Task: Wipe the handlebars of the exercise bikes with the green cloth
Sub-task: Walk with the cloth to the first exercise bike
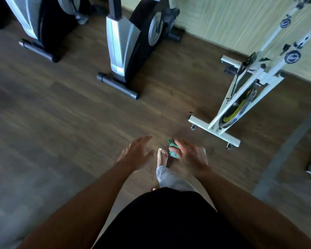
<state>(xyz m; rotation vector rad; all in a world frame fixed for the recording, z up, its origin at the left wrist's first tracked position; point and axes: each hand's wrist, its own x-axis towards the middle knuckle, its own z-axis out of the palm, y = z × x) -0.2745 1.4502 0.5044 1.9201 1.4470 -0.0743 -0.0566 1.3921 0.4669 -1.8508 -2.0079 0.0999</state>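
- Head view: the right hand [189,155] holds a small crumpled green cloth [173,148], with fingers curled around it, in front of the body above the floor.
- The left hand [136,153] is just beside it, fingers straight and spread, and it holds nothing.
- A bare foot [162,156] and a light grey trouser leg [169,178] show between the two hands, lower down.
- A white metal spin bike with a yellow-marked flywheel [241,99] stands near, ahead to the right.
- A silver and black upright exercise bike [127,45] stands further ahead, and a second similar silver and black bike [38,20] stands at the top left.
- No handlebar is in view.
- The dark brown wooden plank floor [61,114] meets a pale green wall [232,20]; the picture is blurred.
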